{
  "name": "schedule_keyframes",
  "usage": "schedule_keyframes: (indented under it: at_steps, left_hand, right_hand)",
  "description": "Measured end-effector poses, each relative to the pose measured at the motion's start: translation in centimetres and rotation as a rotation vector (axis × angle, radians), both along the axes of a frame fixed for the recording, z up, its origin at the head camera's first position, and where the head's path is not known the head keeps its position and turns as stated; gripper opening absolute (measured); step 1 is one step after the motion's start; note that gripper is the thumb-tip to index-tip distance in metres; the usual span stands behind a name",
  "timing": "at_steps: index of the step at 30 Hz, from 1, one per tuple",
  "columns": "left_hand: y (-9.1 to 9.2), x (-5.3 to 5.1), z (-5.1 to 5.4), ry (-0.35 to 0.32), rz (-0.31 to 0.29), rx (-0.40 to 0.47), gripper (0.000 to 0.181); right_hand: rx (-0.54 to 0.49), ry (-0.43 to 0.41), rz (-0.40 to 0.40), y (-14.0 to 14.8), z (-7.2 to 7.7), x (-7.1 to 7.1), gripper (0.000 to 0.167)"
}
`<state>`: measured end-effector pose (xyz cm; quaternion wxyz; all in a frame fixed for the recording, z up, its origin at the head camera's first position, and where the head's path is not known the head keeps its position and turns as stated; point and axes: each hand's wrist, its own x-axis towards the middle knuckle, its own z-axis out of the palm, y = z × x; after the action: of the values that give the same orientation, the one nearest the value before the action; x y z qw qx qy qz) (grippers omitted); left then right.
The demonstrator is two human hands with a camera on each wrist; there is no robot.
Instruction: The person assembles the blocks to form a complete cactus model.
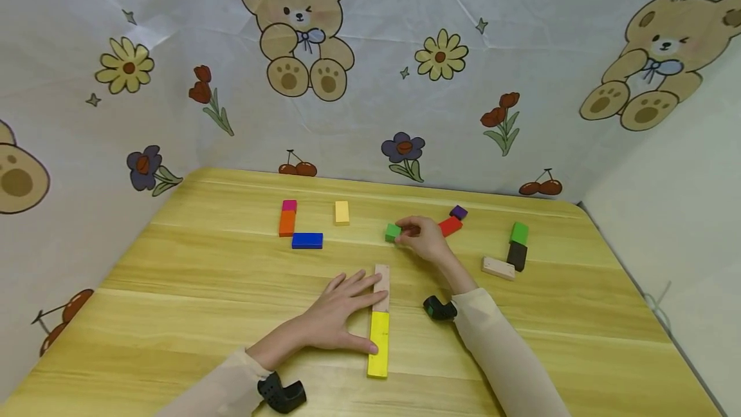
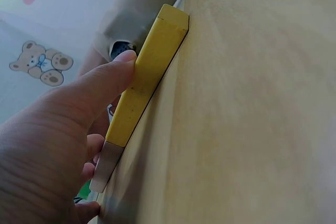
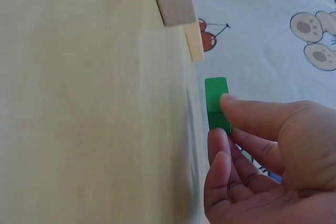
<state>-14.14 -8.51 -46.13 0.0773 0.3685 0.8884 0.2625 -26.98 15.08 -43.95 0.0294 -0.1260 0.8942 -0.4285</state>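
A yellow block (image 1: 378,346) (image 2: 144,77) and a pale wooden block (image 1: 381,298) (image 2: 107,165) lie end to end in a line. My left hand (image 1: 338,317) (image 2: 58,119) is spread from the left, its thumb touching the yellow block and fingertips resting on the pale one. Beyond the line's far end, my right hand (image 1: 425,239) (image 3: 278,156) pinches a small green block (image 1: 392,232) (image 3: 216,94) between thumb and fingers. The right-hand fingers partly cover its right side in the head view.
Orange (image 1: 287,224), pink (image 1: 289,205), blue (image 1: 307,240) and cream (image 1: 342,213) blocks lie at back left. Behind the right hand are red (image 1: 450,226) and purple (image 1: 459,212) ones. Green (image 1: 519,233), black (image 1: 517,256) and pale (image 1: 498,268) blocks lie further right.
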Motion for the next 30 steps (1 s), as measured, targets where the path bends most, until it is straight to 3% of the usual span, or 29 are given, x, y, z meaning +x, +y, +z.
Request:
schedule_keyframes:
  at_steps: [12, 30]
  left_hand:
    - [0.1, -0.1, 0.0, -0.005, 0.004, -0.005, 0.090]
    - [0.1, 0.1, 0.1, -0.010, 0.000, -0.005, 0.090]
  right_hand:
    - [-0.066, -0.057, 0.082, 0.1, 0.9, 2.7, 0.031]
    - [-0.074, -0.105, 0.171, -0.1, 0.3, 3.4, 0.029]
